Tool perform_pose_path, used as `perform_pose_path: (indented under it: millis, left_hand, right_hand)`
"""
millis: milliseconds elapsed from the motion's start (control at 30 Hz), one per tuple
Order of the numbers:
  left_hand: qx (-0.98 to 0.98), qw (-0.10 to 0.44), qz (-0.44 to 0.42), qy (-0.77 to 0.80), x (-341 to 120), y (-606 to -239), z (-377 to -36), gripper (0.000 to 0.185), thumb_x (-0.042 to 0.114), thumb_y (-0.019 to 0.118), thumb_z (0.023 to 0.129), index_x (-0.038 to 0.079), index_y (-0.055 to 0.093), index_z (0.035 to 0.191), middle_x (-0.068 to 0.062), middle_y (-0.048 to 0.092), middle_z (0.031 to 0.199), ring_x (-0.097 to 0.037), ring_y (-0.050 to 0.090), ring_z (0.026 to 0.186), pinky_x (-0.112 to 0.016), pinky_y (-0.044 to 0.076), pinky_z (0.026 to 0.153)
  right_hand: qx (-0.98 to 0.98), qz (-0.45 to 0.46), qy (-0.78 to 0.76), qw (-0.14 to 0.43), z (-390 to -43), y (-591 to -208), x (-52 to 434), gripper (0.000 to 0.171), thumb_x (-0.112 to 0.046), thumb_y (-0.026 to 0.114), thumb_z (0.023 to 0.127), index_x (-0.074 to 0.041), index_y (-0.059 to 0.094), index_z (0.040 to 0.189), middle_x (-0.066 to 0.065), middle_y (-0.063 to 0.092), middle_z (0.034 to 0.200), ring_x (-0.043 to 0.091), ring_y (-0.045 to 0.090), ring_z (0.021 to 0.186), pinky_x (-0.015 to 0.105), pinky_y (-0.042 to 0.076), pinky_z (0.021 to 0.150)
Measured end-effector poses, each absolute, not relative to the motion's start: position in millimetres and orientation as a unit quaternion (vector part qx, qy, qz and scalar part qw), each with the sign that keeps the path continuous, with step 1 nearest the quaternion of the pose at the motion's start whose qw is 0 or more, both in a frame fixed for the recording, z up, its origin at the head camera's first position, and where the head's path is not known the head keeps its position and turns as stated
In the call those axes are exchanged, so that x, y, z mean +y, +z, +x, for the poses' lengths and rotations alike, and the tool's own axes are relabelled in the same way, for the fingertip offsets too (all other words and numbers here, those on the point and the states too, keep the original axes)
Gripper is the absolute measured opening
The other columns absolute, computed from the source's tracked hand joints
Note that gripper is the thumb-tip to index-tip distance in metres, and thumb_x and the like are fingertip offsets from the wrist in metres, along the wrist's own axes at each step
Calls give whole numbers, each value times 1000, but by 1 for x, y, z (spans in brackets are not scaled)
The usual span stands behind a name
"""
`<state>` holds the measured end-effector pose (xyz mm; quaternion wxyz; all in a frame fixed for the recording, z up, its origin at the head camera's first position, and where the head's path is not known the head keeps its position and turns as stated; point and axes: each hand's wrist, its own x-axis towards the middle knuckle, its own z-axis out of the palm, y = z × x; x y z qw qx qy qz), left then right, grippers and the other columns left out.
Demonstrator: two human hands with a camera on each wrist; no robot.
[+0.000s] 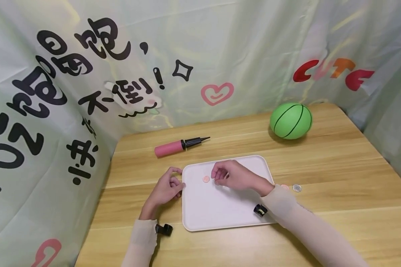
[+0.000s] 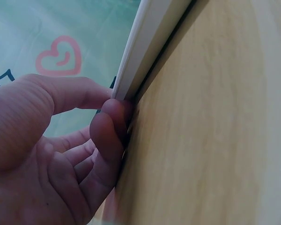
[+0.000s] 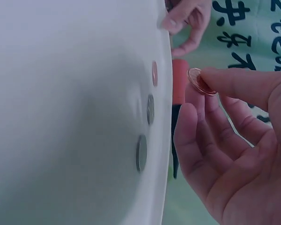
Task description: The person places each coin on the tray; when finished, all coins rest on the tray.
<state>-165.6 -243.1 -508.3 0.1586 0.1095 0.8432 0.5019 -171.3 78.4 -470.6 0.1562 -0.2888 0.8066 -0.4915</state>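
A pale green cloth backdrop, printed with black characters, a pink heart and the red, pink and orange letters "CUTE", hangs behind and beside the tray. Under the tray spreads a light brown wood-grain table. The shallow white rectangular tray, round-cornered and low-rimmed, lies flat on it. Beyond the tray's far right corner sits a bright green ball with black curved lines. Beyond the tray's far left corner lies a slim pump with a pink barrel and black nozzle, its tip pointing right.

The left hand, in a light beige sleeve, is at the tray's left side, bent thumb and forefinger holding the rim. The right hand is above the tray, fingers bent, thumb and forefinger pinching a round copper-coloured coin clear of the tray's surface.

On the tray, towards its far left, rests a second copper-coloured coin. The right wrist view shows two silver-coloured coins lying in a row with it along the tray's far side. Just outside the tray's right edge are a pinkish copper coin and, beside it, a patterned silver coin.
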Motion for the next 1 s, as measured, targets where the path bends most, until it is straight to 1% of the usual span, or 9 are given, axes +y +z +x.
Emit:
perform_pose_path:
  millis: [300, 400, 600, 767, 867, 1000]
  left_hand:
    - [842, 160, 112, 503, -243, -506, -166, 42, 0, 70, 103, 1, 50, 140, -16, 72, 84, -16, 66, 61, -26, 59, 57]
    - [840, 162, 113, 506, -243, -507, -166, 43, 1, 70, 103, 0, 50, 141, -18, 72, 84, -17, 65, 62, -26, 59, 57]
    - [841, 164, 112, 503, -242, -506, -166, 43, 1, 70, 104, 2, 50, 142, -17, 72, 84, -17, 65, 62, -26, 59, 56]
    - [842, 162, 111, 501, -242, -506, -167, 43, 2, 70, 104, 0, 50, 142, -21, 72, 85, -18, 65, 62, -26, 58, 56]
    - [843, 162, 112, 501, -242, -507, -167, 44, 2, 71, 104, -1, 50, 142, -23, 72, 86, -19, 65, 63, -26, 58, 56]
    - [843, 162, 113, 501, -243, -506, -166, 43, 2, 70, 104, -1, 50, 141, -22, 72, 86, -18, 65, 63, -26, 58, 56]
  right_hand:
    - [806, -313, -468, 184, -172, -478, 55, 13, 5, 80, 92, -1, 76, 104, 5, 79, 88, 2, 69, 80, 20, 61, 81]
    - [811, -322, -453, 185, -171, -481, 51, 14, 6, 80, 92, -1, 76, 103, 3, 79, 85, 0, 68, 78, 18, 61, 80]
    - [823, -323, -434, 174, -171, -484, 45, 15, 5, 82, 90, -5, 76, 101, -1, 77, 84, -2, 65, 78, 17, 58, 80]
    - [828, -319, -430, 169, -172, -483, 43, 15, 3, 80, 92, -5, 75, 103, 2, 77, 89, 0, 66, 81, 18, 58, 80]
    - [823, -317, -446, 152, -172, -479, 46, 12, 1, 79, 95, -4, 75, 105, 4, 77, 93, 3, 67, 86, 22, 60, 82]
    - [819, -299, -473, 127, -173, -468, 52, 10, -1, 77, 99, -5, 76, 108, 5, 78, 97, 8, 69, 91, 26, 62, 82]
